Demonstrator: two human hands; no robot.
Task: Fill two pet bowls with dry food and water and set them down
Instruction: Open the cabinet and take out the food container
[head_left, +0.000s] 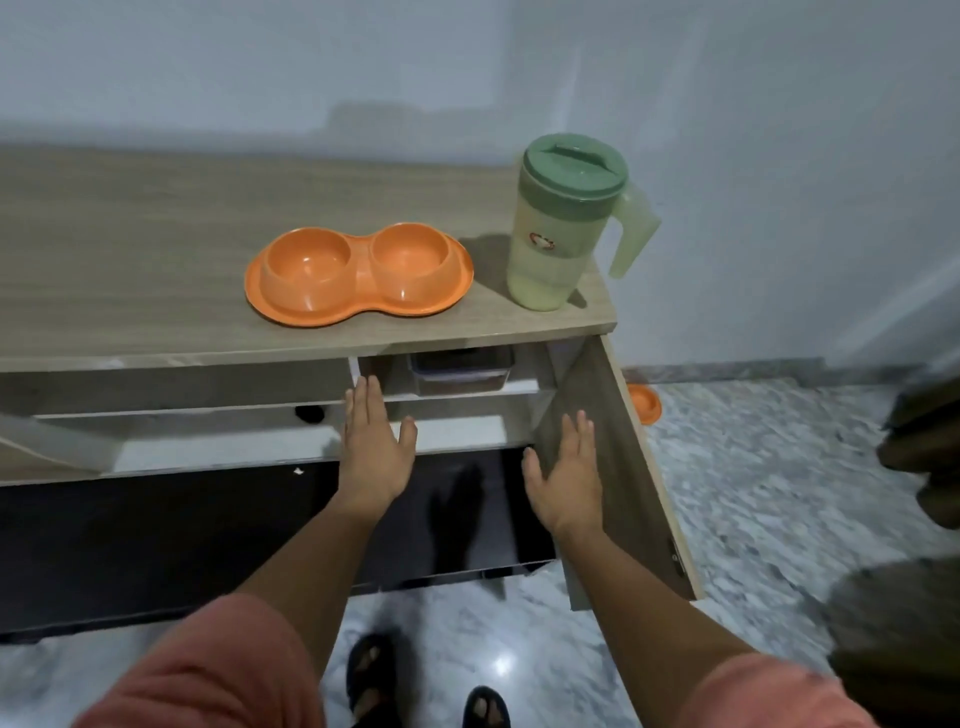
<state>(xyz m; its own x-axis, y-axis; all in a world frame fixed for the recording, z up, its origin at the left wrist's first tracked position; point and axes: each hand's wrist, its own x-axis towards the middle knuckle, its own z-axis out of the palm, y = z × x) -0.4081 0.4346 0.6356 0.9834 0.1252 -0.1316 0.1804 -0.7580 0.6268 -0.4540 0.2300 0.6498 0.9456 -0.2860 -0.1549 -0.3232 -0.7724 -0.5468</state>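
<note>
Both my hands, left (375, 452) and right (563, 475), open and empty, reach toward the clear plastic food container (460, 375) shelved under the worktop (156, 260); next, lift it out.

An orange double pet bowl (358, 275) sits empty on the wooden countertop (130, 249); beside it stands a green-lidded pitcher (563, 223) (partly filled).

Head view, looking steeply down, close over cabinet (311, 343).
</note>
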